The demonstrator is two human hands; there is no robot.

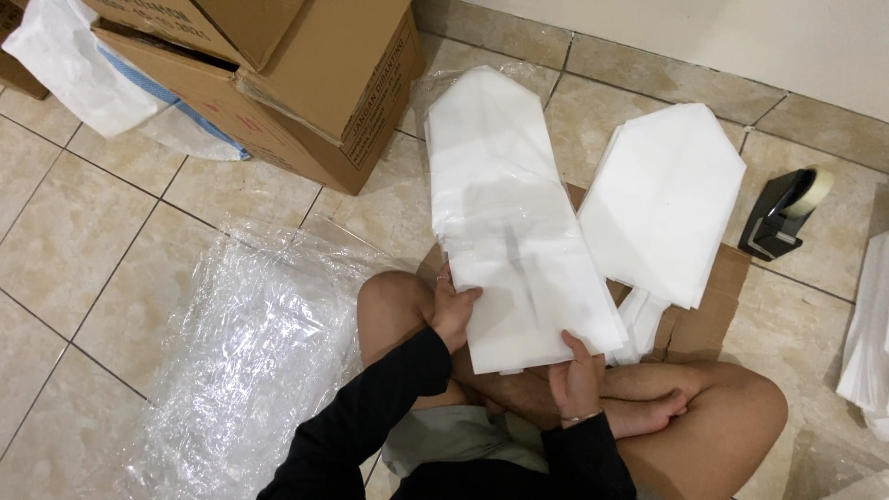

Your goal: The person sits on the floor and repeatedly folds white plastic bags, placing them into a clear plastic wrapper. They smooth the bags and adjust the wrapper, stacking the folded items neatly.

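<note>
I sit cross-legged on a tiled floor. My left hand [453, 308] grips the left edge of a stack of white foam sheets [509, 231] with a pointed far end, partly inside a clear plastic sleeve. My right hand [576, 375] pinches the stack's near right corner. Both wear black sleeves. A second stack of the same white sheets [662, 204] lies to the right on a flat piece of brown cardboard [708, 310].
Brown cardboard boxes [306, 83] stand at the upper left with a white bag [69, 60] beside them. Crumpled clear plastic wrap [250, 361] covers the floor at left. A black tape dispenser [782, 213] sits at right, more white sheets [870, 343] at the right edge.
</note>
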